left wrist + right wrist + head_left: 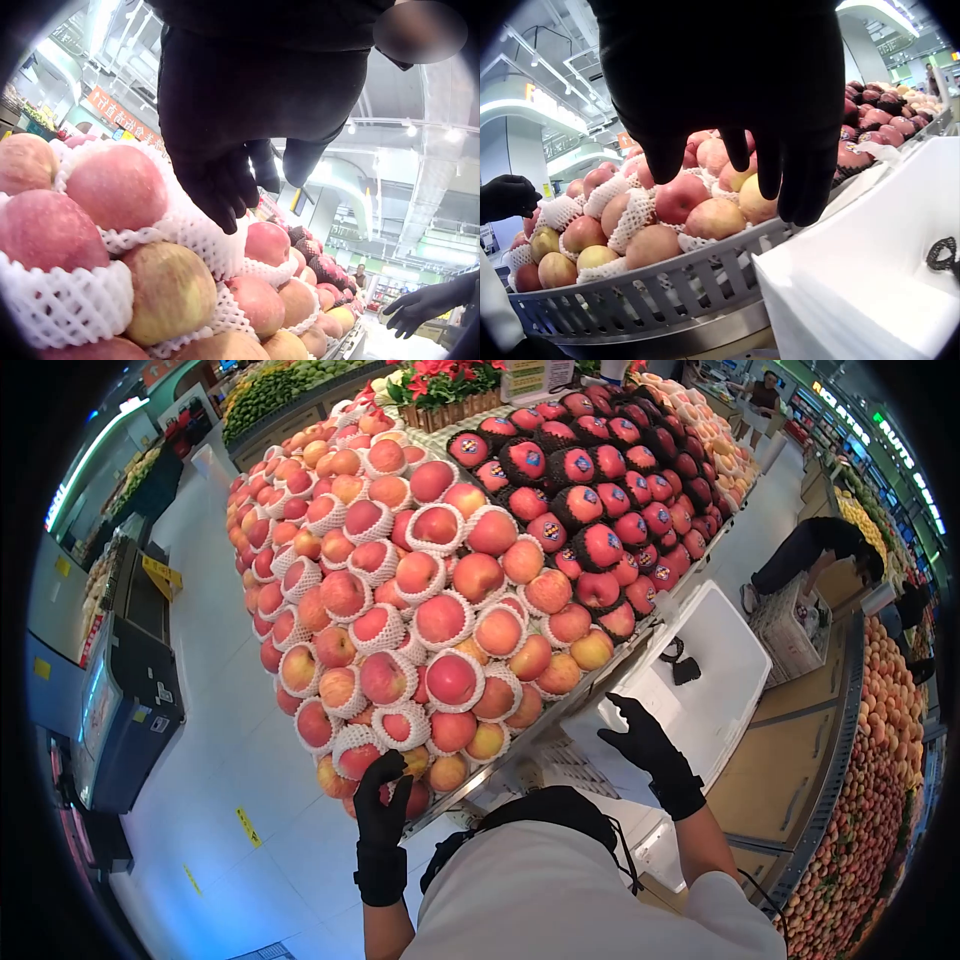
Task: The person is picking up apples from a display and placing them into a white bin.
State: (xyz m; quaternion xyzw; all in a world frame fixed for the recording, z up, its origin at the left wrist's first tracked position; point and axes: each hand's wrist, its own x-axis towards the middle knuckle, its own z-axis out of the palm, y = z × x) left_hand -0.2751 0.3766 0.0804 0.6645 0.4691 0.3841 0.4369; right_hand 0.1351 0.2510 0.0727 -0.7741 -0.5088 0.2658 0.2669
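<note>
"Where does the room to move lie, as the person faces the heap?"

"A grey slatted rim (682,283) edges the heap, running from near left to far right. Pale floor (215,735) opens to the left. On the right, a white bin (700,710) sits close against the rim, with open air above its cavity."

"And the apples, relative to the fingers?"

"The red and yellow apples (440,618), many in white foam nets (372,625), are heaped beyond both hands. The black-gloved left hand (383,805) is at the heap's near corner, its bent fingertips right by the nearest fruit; I cannot tell whether they touch. The thumb stands apart from the fingers, pinching nothing visible."

"The other hand?"

"The black-gloved right hand (648,745) is over the bin's near left side, fingers spread and thumb apart, holding nothing visible. The heap's right edge lies just left of its fingertips."

"What do the containers hold?"

"Inside the white bin, toward its far left side, lie dark netting pieces (683,665). The display beside the rim holds the foam-netted apples on the left and, farther right, deep red apples (578,468) in black nets, several with stickers. A wooden planter (455,410) of red flowers stands at the far side."
</note>
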